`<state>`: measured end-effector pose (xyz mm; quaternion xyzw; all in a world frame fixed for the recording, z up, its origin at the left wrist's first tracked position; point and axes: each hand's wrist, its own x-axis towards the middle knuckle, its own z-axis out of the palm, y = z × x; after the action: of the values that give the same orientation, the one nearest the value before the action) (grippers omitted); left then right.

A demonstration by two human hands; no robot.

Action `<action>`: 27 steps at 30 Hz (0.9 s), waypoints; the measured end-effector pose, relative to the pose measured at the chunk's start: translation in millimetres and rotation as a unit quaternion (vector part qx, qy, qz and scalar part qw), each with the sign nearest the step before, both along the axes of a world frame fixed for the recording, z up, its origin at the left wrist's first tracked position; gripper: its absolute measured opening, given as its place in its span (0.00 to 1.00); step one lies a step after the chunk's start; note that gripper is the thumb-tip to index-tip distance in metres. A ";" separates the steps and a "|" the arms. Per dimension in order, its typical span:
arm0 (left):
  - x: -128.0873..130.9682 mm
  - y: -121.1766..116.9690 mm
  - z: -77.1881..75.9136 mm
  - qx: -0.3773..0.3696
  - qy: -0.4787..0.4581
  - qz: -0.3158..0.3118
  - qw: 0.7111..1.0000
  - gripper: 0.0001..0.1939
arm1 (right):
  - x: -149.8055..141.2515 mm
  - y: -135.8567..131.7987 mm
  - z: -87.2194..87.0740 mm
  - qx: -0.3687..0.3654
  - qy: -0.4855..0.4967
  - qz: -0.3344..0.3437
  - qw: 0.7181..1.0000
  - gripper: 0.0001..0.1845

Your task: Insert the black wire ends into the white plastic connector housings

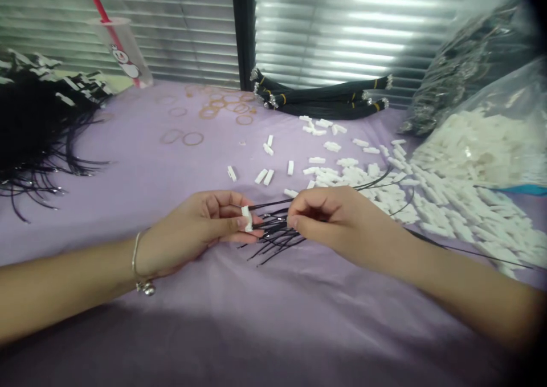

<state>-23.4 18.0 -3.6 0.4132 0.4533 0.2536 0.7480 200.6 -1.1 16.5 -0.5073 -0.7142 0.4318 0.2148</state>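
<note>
Between the thumb and fingers of my left hand [205, 221] is a white plastic connector [247, 219]. Black wires [269, 206] run from its right side toward my right hand [337, 216], whose thumb and forefinger are pinched on black wire. More black wires with shiny metal ends [273, 241] fan out beneath and between the two hands, just above or on the purple cloth. Which single wire my right fingertips grip is hard to make out. Just behind the right hand, loose white connectors [342, 176] lie scattered.
A large pile of white connectors [461, 204] spreads at right, before a clear bag [482, 142] of more. Black wire bundles [320, 97] lie by the blinds. Rubber bands [226, 105] are at the back. Finished-looking wires [38, 119] heap at left beside a cup [122, 51] with a straw.
</note>
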 end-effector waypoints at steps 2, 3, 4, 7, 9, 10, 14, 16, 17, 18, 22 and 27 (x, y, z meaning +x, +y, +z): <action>-0.3 -0.1 -0.9 0.008 0.003 -0.001 1.000 0.06 | -1.8 -2.5 -0.6 0.043 -0.055 -0.003 0.998 0.09; 0.0 -0.1 -1.1 0.011 0.004 -0.002 1.000 0.06 | -2.5 -3.3 -1.6 0.062 -0.075 -0.002 0.995 0.09; 0.5 0.0 -1.2 0.013 0.005 -0.003 1.000 0.06 | -2.8 -3.7 -2.9 0.076 -0.092 0.001 0.993 0.09; 2.8 0.1 -0.1 0.008 0.003 -0.009 1.000 0.05 | -2.2 -3.3 -8.1 0.094 -0.122 0.007 0.988 0.10; 3.9 0.0 1.1 0.006 0.003 -0.013 1.000 0.05 | -1.8 -2.7 -10.4 0.096 -0.128 0.008 0.987 0.09; 4.1 -0.1 1.5 0.008 0.006 -0.013 1.000 0.05 | -1.9 -2.7 -10.9 0.100 -0.128 0.007 0.987 0.09; 3.6 -0.9 1.1 0.018 0.023 -0.011 1.000 0.06 | -4.2 -4.0 -10.5 0.106 -0.129 -0.005 0.986 0.09; 3.4 -1.2 0.3 0.016 0.013 -0.011 1.000 0.07 | -5.2 -4.9 -10.9 0.100 -0.132 -0.019 0.986 0.09; 3.5 -1.3 0.0 0.016 0.007 -0.011 1.000 0.07 | -5.5 -5.3 -11.4 0.100 -0.135 -0.025 0.985 0.09; 3.7 -1.2 0.0 0.016 0.003 -0.011 1.000 0.08 | -5.6 -5.5 -12.0 0.101 -0.138 -0.031 0.985 0.09; 4.6 -0.5 1.0 0.014 0.011 -0.009 1.000 0.09 | -5.4 -5.0 -12.0 0.092 -0.131 -0.026 0.987 0.09; 2.8 1.1 0.6 0.006 0.009 -0.019 1.000 0.10 | -3.8 -4.3 -8.4 0.068 -0.119 -0.029 0.990 0.10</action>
<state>-20.5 19.1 -3.0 0.4286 0.4506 0.2382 0.7460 196.8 -5.4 8.2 -0.5595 -0.7474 0.3128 0.1746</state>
